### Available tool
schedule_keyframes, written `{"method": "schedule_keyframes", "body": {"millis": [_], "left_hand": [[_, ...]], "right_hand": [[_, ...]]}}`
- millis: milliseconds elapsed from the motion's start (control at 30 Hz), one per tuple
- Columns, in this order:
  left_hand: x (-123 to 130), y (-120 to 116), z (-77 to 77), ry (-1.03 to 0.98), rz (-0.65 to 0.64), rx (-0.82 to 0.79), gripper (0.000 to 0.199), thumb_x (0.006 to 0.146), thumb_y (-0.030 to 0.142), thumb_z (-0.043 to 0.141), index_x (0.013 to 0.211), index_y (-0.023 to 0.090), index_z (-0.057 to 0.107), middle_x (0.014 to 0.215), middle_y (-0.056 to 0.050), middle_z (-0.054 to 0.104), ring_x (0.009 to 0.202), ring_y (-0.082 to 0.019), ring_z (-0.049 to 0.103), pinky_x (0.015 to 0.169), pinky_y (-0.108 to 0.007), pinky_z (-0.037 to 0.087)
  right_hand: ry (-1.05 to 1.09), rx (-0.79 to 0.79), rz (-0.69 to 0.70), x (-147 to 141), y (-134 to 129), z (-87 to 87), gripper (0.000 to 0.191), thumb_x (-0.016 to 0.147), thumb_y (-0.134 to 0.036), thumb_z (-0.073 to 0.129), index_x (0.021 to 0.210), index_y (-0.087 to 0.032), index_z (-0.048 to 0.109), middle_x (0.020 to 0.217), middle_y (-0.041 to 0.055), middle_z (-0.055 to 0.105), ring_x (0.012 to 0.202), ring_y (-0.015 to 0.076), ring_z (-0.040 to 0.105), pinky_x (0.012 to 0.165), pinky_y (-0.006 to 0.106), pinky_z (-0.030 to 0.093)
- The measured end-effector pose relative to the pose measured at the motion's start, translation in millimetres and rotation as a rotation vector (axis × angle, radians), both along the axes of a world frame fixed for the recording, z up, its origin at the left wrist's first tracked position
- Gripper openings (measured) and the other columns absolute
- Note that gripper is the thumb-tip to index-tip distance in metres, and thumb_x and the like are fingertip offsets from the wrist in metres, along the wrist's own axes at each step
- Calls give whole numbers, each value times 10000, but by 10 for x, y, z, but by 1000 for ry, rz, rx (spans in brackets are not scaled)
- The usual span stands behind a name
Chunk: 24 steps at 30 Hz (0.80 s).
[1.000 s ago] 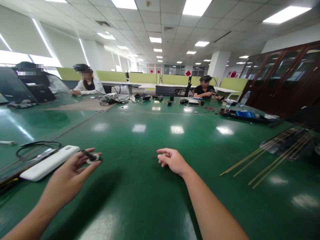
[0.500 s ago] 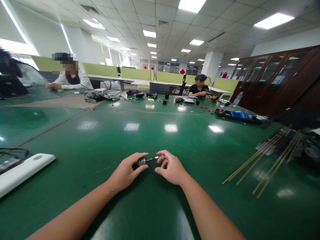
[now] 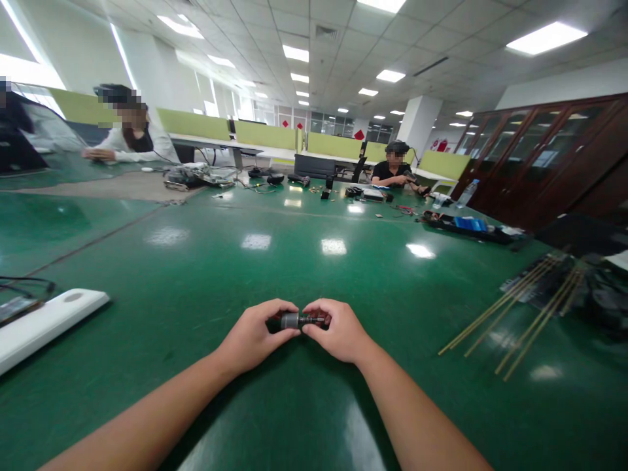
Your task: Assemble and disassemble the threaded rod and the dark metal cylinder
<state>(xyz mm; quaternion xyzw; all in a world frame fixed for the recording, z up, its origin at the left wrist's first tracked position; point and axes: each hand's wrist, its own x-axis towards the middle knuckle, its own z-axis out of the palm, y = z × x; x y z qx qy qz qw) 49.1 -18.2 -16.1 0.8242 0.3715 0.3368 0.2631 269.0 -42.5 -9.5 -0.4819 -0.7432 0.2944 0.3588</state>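
Observation:
Low in the middle of the head view, a small dark grey cylindrical tool (image 3: 290, 320) with a thin metal shaft lies level between my hands, its exact kind unclear. Its thick body sits in the curve of my left hand (image 3: 260, 330), between thumb and fingers. The shaft points right into the curled fingers of my right hand (image 3: 341, 330). My right thumb and fingertips close around the shaft near where it meets the body. The tool's left end is partly hidden by my left hand.
A white bar-shaped object (image 3: 53, 327) lies at left on the green table (image 3: 220, 261). Thin wooden sticks (image 3: 534, 320) lie at right. Farther back are a black tray (image 3: 466, 226) with a blue item, a bottle (image 3: 468, 193) and electronic parts. Other people sit beyond.
My right hand has moved left and closed around the shaft. My left hand has shifted slightly right with the tool, which now lies more level.

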Motion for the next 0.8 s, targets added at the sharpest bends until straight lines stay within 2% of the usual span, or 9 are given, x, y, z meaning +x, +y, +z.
{"method": "schedule_keyframes", "body": {"millis": [167,800], "left_hand": [[3,-6,-24,2,8,26,287,825,359,710,1085,252,654,1033,-24,696,957,-209,645,867,-325,503],[11,-24,-19,6,36,49,285,822,362,712,1083,259,663,1030,-22,704,950,-207,657,870,-332,519]], "right_hand": [[-63,47,3,-5,-37,50,162,800,-254,691,953,-208,719,875,31,695,767,165,616,702,275,453],[-72,75,0,8,-28,63,130,830,-278,684,938,-221,728,872,28,698,788,173,616,717,287,441]]}}
